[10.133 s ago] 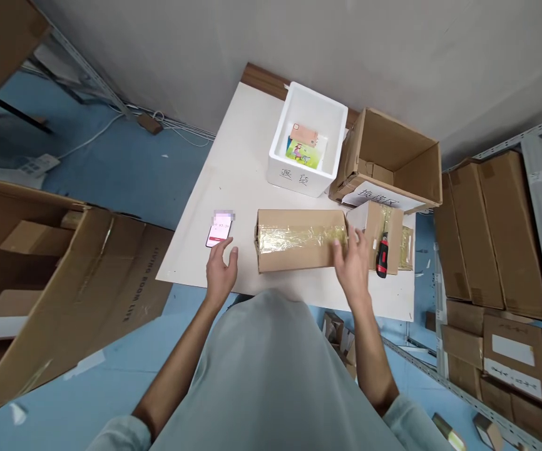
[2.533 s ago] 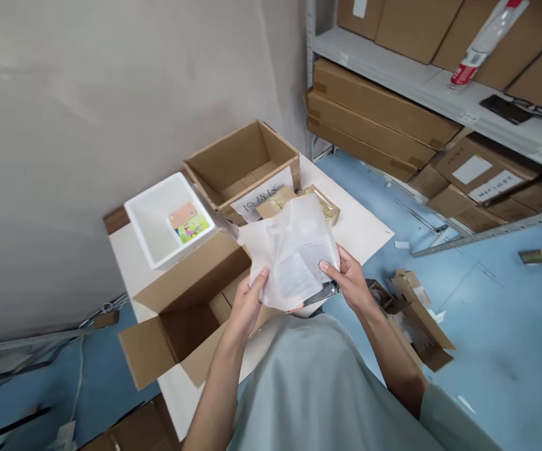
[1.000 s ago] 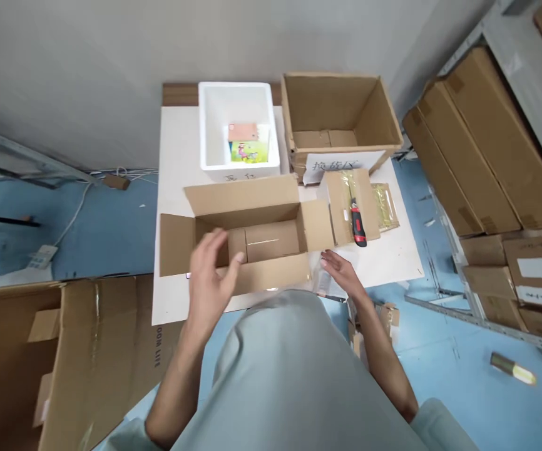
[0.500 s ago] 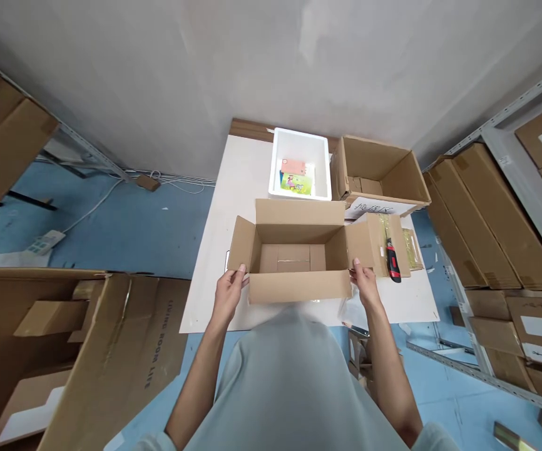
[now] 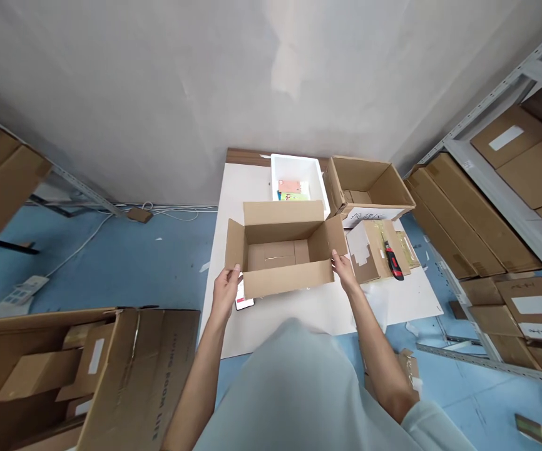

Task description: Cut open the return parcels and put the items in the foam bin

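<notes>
An open cardboard box [image 5: 290, 281], its flaps spread outward, is held between my two hands over the white table [image 5: 275, 326]. My left hand [image 5: 226, 287] pinches the lower edge of its left flap. On the other side, my right hand [image 5: 343, 269] grips the right flap near its front corner. Inside, the box shows bare cardboard and a seam along the bottom. A phone [image 5: 244, 297] lies on the table beside my left hand, partly covered by the box. Right of my right hand, a red and black utility knife [image 5: 393, 260] rests on a closed carton [image 5: 374, 250].
Behind the held box stand a white bin [image 5: 320, 181] with cards or booklets and a larger open carton [image 5: 378, 210]. A big carton [image 5: 153, 369] of smaller boxes stands left. Shelves with cartons [image 5: 482, 219] line the right side.
The held box has shifted left relative to the closed carton and tilted, its right side higher. Both hands keep hold of the flaps. More of the phone shows, and the camera view has shifted.
</notes>
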### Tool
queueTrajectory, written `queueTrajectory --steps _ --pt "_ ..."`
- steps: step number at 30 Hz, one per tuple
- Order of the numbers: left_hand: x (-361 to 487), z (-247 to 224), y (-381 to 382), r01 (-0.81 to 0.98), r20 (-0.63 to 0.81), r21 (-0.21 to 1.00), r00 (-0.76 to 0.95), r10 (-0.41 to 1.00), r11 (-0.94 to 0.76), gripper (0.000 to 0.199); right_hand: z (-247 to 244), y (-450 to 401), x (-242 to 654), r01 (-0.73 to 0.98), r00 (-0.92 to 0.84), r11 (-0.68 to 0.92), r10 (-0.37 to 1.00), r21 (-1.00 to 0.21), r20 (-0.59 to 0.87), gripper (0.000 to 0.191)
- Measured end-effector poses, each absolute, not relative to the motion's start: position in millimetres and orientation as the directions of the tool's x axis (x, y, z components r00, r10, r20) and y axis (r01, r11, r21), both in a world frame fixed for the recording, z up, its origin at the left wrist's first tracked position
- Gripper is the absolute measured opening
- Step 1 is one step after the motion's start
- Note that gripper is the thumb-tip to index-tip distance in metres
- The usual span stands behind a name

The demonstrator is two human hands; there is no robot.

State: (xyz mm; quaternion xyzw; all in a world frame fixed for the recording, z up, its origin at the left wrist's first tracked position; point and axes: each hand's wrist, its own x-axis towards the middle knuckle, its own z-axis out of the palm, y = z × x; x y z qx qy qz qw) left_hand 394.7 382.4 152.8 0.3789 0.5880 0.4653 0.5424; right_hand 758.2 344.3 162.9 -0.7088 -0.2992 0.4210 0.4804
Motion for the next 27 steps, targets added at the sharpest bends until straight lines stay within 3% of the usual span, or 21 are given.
queueTrajectory --steps 3,5,8,11,15,19,23,27 --pt "399.9 161.7 371.0 0.020 -0.207 0.977 -0.125 0.970 0.211 0.067 163.7 331.9 765.9 -0.011 0.457 -0.334 0.837 -0.943 -0.302 0.069" --pt "406.8 172.6 358.4 0.128 -0.141 0.977 -0.215 0.966 0.171 0.060 162.7 319.2 774.9 -0.007 0.466 -0.310 0.840 -0.951 -0.277 0.070" --pt "428.0 194.7 336.4 0.328 0.049 0.943 -0.316 0.947 0.060 0.057 154.7 295.1 794.5 0.018 0.509 -0.331 0.816 -0.944 -0.276 0.076" --pt "464.1 216.2 316.6 0.444 0.240 0.890 -0.254 0.937 -0.108 0.052 138.1 266.7 820.6 0.066 0.542 -0.376 0.791 -0.924 -0.283 0.073" --pt "526.0 225.1 295.6 0.450 0.286 0.866 -0.086 0.954 -0.219 0.037 108.0 226.2 864.1 0.132 0.626 -0.476 0.720 -0.870 -0.299 0.058" --pt "593.5 194.5 278.7 0.373 0.158 0.898 0.218 0.963 -0.232 0.032 76.0 185.2 911.2 0.129 0.710 -0.622 0.602 -0.772 -0.366 0.045" --pt "669.3 130.0 262.8 0.435 -0.143 0.894 0.504 0.852 -0.107 0.036 46.9 145.9 947.1 0.152 0.740 -0.739 0.525 -0.656 -0.420 0.045" --pt "744.3 65.8 243.2 0.637 -0.444 0.771 0.561 0.698 -0.021 0.051 22.9 115.1 964.9 0.204 0.715 -0.778 0.533 -0.595 -0.452 0.048"
